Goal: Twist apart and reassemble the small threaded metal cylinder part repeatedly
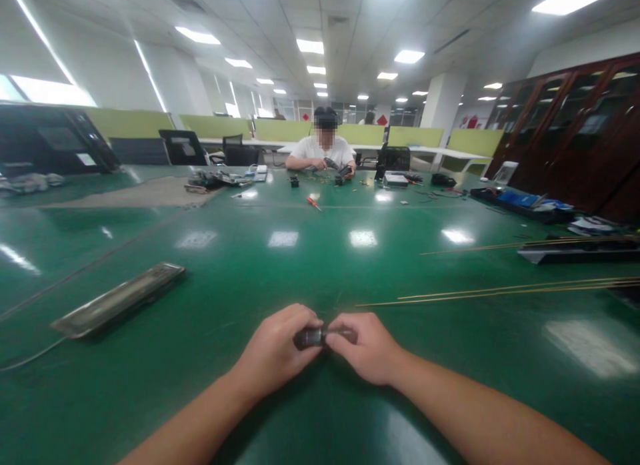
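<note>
Low over the green table, my left hand [280, 338] wraps its fingers and thumb around a short dark cylindrical object [311, 337] with a shiny band. My right hand [373, 348] is closed beside it, thumb and fingers pinching a slim dark piece [346, 333] at the object's right end. The two pieces meet or nearly meet between my fingertips; blur hides whether they are joined. Their exact kind is too unclear to name.
A long power strip [120, 301] with a cable lies left. Thin brass-coloured rods [480, 293] reach in from the right. Farther off is an orange screwdriver [313, 203]. A co-worker [325, 148] sits opposite, handling dark parts. Black trays [520, 205] stand at right.
</note>
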Tool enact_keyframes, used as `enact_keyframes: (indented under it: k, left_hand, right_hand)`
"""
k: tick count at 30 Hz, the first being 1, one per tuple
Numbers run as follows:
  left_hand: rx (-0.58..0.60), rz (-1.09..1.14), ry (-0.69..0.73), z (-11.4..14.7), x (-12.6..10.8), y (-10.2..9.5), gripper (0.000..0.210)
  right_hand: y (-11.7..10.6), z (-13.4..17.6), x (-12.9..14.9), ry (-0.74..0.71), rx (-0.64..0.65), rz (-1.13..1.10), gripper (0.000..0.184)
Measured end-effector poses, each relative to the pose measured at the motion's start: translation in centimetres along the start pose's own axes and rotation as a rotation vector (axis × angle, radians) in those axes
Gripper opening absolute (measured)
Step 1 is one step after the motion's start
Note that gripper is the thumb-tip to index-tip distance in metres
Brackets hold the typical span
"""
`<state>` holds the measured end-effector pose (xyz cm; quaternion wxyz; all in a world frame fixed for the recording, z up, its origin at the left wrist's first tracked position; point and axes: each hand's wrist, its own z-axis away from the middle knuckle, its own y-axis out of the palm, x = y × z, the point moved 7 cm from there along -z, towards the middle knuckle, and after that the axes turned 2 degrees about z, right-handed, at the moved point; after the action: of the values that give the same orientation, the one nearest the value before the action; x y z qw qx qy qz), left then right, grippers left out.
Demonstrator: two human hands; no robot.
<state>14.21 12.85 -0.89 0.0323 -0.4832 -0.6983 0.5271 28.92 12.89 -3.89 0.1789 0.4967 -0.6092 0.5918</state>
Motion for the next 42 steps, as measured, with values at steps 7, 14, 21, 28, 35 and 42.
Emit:
enact_keyframes:
  k: [7,14,21,28,35,42]
  left_hand:
    - [-0.002,0.006,0.006,0.05,0.12,0.1,0.014]
    - [0.013,0.002,-0.008,0.05,-0.08,0.13,0.015]
    - [0.006,-0.019,-0.044,-0.08,-0.45,0.1,0.013]
    - [0.029,-0.031,-0.048,-0.08,-0.25,0.32,0.016]
    - [0.04,-0.02,-0.049,-0.02,-0.33,0.14,0.014]
    - [0.025,-0.012,-0.061,0.18,-0.34,-0.26,0.01]
  right_hand:
    - [0.04,-0.07,0.01,-0.004,-0.002,-0.008,0.016]
    - [-0.1,0.25,0.15,-0.015,0.001,0.0,0.014]
    - [-0.36,0.22,0.05,-0.01,0.001,-0.008,0.016]
    - [-0.25,0.25,-0.04,-0.004,0.001,-0.003,0.014]
    - [-0.28,0.43,0.21,-0.008,-0.007,-0.003,0.014]
    - [-0.48,0.48,0.4,-0.006,-0.019,0.028,0.014]
